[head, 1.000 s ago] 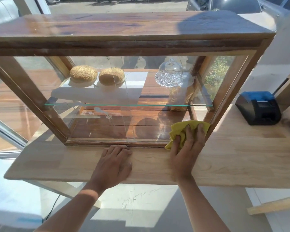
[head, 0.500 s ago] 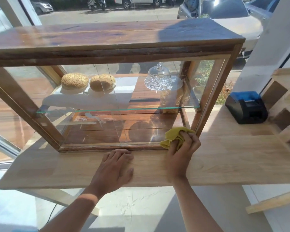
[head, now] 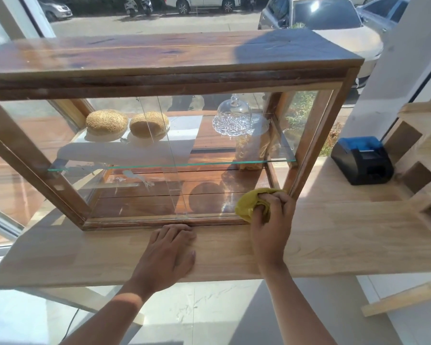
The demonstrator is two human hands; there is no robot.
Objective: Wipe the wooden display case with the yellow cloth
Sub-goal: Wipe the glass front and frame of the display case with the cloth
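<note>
The wooden display case (head: 159, 78) with glass panes stands on a pale wooden counter (head: 334, 235). My right hand (head: 271, 225) grips the bunched yellow cloth (head: 246, 205) and presses it against the lower right corner of the front glass, beside the case's right post. My left hand (head: 169, 252) lies flat on the counter, fingers together, fingertips touching the bottom rail of the case. Inside, two sesame buns (head: 107, 123) and a glass dome (head: 234, 115) sit on the glass shelf.
A black and blue receipt printer (head: 361, 160) stands on the counter right of the case. Pale wooden stepped boxes (head: 428, 170) fill the far right. Windows behind show parked cars. The counter's front edge runs just below my hands.
My right hand has curled from flat into a fist around the cloth, bunching it at the lower right corner of the glass. The view has tilted up slightly. My left hand stays put.
</note>
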